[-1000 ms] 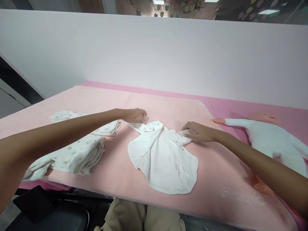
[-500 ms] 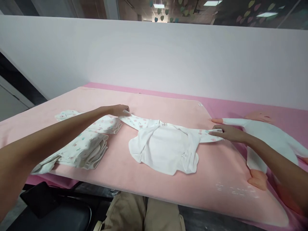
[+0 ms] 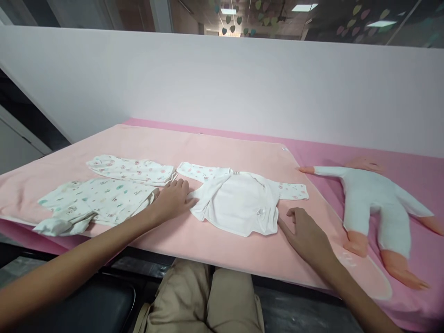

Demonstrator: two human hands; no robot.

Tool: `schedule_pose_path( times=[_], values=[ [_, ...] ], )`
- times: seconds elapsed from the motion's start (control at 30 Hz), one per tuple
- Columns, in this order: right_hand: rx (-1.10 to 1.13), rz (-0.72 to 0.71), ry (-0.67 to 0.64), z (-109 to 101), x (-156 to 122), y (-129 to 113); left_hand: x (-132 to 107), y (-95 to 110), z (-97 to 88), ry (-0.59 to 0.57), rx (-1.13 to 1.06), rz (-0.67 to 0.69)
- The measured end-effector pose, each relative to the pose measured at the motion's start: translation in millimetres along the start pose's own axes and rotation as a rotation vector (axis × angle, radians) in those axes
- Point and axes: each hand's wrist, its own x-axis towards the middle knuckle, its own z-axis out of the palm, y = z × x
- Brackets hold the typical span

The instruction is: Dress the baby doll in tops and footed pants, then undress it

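Most likely at the straightening step, with both sleeves already out to the sides. In the centre of the frame, a small white shirt (image 3: 239, 203), laid flat on the peach mat (image 3: 215, 148) over the pink worktop (image 3: 425, 185), with slight unevenness along the hem. For the next move, seems to call for a light hold at both lower corners and a gentle, even tug, without shifting the sleeves.

Left of centre, the left hand (image 3: 173, 199), back upward, bent at the knuckles, on a forearm slanting in from the lower left; at the shirt's lower left edge with the thumb side. Cannot tell whether pinching fabric there. Right of centre, the right hand (image 3: 307, 236), with thumb stretched toward the hem and forefinger curled well apart from it, pinching nothing.

Farther left, two folded patterned garments (image 3: 114, 196); at far right, a doll in white (image 3: 374, 185), apart from the shirt.
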Motion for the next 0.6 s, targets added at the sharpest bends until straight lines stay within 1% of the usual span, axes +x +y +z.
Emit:
schedule_pose_path(
  times=[0.07,0.13,0.2,0.27,0.33,0.4,0.47,0.53,0.6],
  values=[
    [0.038,0.048,-0.012,6,-1,-8,-3,7,-0.2,-0.065,-0.058,-0.101],
    [0.089,0.063,-0.069,6,5,-15,4,8,-4.4,-0.176,-0.164,-0.170],
    [0.136,0.043,-0.131,4,11,-22,11,6,-9.3,-0.262,-0.269,-0.185],
    [0.158,0.013,-0.160,4,14,-28,14,4,-12.4,-0.272,-0.383,-0.195],
    [0.174,-0.009,-0.160,6,14,-29,12,3,-13.1,-0.208,-0.506,-0.229],
    [0.234,-0.015,-0.141,7,13,-24,7,2,-13.1,-0.099,-0.602,-0.267],
    [0.336,0.019,-0.102,4,10,-14,3,3,-14.2,0.024,-0.663,-0.282],
    [0.425,0.085,-0.009,-3,8,-7,2,9,-16.9,0.149,-0.693,-0.270],
    [0.476,0.129,0.134,-11,5,-9,5,24,-20.0,0.278,-0.700,-0.228]
  ],
)
